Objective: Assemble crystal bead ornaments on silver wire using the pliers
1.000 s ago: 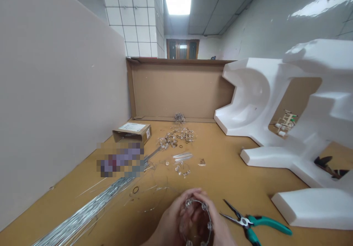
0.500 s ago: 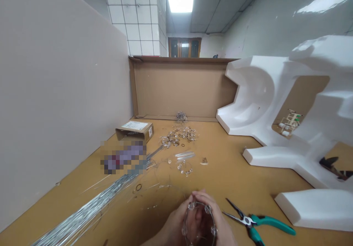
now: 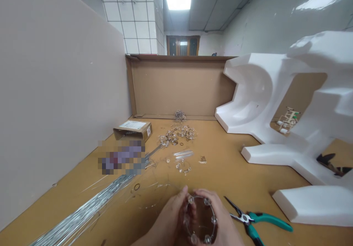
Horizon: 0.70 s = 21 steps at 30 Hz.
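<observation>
The long-nose pliers [image 3: 245, 218] have teal-green handles [image 3: 271, 219] with dark trim, a silver pivot and a black nose. Left of the pliers, the beaded wire ring [image 3: 213, 219] shows clear, colourless beads on silver wire; farther left, the wire bundle [image 3: 85, 213] is silver-grey. The tabletop [image 3: 220, 172] under the pliers is plain ochre-brown, and the moulded foam [image 3: 317, 205] right of them plain white. Beyond the pliers, the small carton [image 3: 145, 132] is brown with a white label [image 3: 134, 125], and the wall tiles [image 3: 140, 9] are white with dark grid lines.
</observation>
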Available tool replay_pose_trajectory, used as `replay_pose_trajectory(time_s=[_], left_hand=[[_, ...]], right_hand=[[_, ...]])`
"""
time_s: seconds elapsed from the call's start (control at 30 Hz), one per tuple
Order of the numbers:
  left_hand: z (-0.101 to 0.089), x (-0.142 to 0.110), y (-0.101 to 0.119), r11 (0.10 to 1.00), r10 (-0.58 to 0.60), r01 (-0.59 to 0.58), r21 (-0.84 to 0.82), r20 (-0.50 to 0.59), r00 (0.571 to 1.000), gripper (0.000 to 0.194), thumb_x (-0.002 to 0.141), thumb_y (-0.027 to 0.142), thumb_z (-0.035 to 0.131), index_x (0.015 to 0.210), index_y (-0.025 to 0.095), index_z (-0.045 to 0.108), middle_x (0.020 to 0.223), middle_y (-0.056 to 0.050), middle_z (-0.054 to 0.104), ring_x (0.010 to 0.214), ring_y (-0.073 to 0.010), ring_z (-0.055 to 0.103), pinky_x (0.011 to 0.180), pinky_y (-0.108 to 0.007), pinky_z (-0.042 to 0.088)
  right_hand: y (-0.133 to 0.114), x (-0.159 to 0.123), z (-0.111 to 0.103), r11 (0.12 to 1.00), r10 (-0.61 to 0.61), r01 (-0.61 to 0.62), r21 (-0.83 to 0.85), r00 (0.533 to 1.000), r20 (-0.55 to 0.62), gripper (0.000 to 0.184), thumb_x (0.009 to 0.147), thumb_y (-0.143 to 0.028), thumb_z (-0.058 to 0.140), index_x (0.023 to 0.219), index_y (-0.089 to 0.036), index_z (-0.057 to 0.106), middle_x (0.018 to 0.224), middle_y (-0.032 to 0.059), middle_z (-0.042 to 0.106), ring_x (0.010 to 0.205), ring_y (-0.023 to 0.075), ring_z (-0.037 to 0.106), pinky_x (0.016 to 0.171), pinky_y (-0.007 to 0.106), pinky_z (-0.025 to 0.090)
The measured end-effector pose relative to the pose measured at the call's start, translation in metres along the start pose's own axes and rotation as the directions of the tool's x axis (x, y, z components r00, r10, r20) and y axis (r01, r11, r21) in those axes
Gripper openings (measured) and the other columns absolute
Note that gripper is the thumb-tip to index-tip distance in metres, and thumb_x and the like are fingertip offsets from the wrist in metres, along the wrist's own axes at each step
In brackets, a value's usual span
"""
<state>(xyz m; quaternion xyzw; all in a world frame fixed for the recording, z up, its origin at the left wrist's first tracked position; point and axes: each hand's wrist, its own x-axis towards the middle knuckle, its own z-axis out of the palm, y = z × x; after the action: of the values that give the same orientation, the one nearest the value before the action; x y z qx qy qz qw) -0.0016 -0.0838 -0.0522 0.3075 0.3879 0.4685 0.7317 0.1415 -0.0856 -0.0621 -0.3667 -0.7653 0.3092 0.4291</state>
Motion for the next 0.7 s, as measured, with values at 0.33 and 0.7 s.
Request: replay_pose_trajectory(time_s=[0.33,0.7], left_hand=[[0.004,-0.003,0.007,0.985,-0.043,0.065,-0.159,0.136,0.99,0.045,0.068,0.045,0.064,0.047,0.017,0.035,0.037,0.01,0.028,0.033,-0.0023,0.018,0.035,-0.017,0.013],[-0.008,0.001,0.014,0.95,-0.198,0.225,-0.218,0.137,0.971,0.054,0.081,0.05,0.044,0.042,0.018,0.026,0.028,0.009,0.022,0.027,-0.0022,0.01,0.03,-0.015,0.009]], right_hand=[[0.012,-0.003,0.008,0.995,-0.032,0.025,0.093,0.997,0.076,0.074,0.052,-0.017,0.068,0.12,-0.022,0.039,0.119,0.0111,0.047,0.11,0.0281,0.045,0.093,0.038,0.035],[0.009,-0.007,0.013,0.852,0.215,-0.298,0.43,0.948,0.233,0.092,0.055,-0.023,0.074,0.131,-0.025,0.022,0.126,0.0124,0.044,0.114,0.0267,0.044,0.095,0.04,0.034]])
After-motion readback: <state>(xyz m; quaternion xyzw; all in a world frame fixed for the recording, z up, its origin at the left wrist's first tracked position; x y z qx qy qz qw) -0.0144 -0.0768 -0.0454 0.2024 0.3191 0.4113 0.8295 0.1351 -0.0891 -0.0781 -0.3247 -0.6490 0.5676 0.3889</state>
